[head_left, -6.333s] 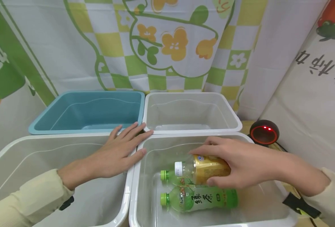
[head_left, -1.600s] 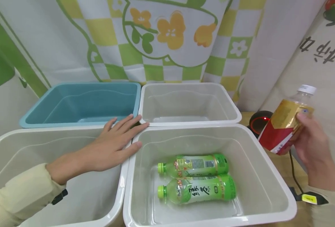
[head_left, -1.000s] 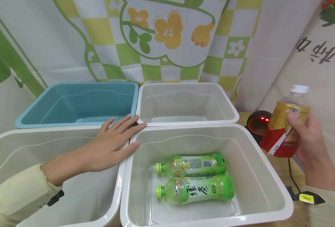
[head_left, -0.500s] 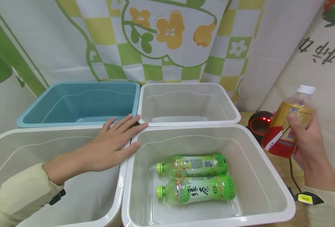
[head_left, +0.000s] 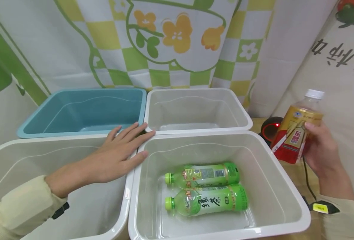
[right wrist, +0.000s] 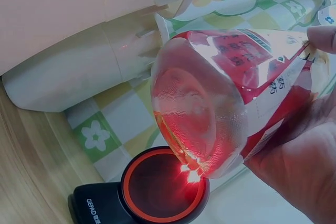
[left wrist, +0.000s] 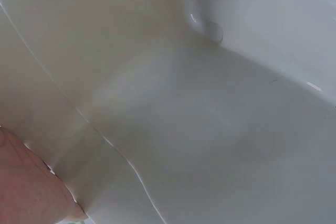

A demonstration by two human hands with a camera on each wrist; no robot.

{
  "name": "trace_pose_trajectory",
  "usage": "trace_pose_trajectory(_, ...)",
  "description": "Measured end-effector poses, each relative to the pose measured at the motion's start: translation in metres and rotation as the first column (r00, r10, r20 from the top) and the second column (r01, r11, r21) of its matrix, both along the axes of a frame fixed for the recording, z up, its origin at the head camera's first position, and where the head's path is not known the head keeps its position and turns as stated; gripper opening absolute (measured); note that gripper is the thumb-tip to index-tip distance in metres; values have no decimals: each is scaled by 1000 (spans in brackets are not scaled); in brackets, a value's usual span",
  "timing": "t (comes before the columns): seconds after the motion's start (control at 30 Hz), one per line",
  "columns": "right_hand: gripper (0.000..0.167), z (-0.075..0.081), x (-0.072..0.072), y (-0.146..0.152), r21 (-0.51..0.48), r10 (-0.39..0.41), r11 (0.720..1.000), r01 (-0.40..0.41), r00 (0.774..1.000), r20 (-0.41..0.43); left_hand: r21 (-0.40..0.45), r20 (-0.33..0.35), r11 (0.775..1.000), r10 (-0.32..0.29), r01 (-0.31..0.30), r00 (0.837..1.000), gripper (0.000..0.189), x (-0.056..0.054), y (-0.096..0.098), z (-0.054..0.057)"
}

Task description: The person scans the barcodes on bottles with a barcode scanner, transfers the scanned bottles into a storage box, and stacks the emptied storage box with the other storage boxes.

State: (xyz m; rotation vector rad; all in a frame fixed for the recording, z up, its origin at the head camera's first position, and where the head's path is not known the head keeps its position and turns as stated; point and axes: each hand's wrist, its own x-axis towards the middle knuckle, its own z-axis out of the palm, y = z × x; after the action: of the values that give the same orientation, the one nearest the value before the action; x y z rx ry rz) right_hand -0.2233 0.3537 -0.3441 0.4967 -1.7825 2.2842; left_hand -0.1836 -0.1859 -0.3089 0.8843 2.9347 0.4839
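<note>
Gold-red bottle [head_left: 297,131], earlier in near right bin [head_left: 267,180], now right of it by black device [right wrist: 163,184]. Long axis tilted: white cap [head_left: 315,94] up-right, base [right wrist: 186,111] down-left. Right hand [head_left: 324,148]: fingers clamped round bottle. Left hand [head_left: 116,155]: fingers spread at bin's far-left corner.

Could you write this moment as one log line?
right hand: holds gold-and-red bottle near black red-ringed device | left hand: rests on bin rims | near right bin: two green bottles, lying

Soft light, left-wrist view dim, bottle [right wrist: 223,98] glaring red
</note>
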Motion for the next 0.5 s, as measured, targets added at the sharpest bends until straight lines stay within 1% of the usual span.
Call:
trace_pose_trajectory(0.1,41,-2,-2,1,6,-26,1000,25,999,21,-2,3,1000,1,-1,1000,58,0,0,0)
trace_pose_trajectory(0.2,40,-1,-2,-1,-11,-39,999,39,999,22,-1,6,1000,2,-2,1000,58,1,0,-1)
trace_pose_trajectory(0.4,37,-3,-3,-1,-68,-39,997,38,999,-11,2,9,1000,-1,1,1000,58,0,0,-2)
trace_pose_trajectory(0.5,36,-4,-3,-2,-79,-38,996,36,999,-20,0,5,1000,1,-1,1000,58,0,0,-3)
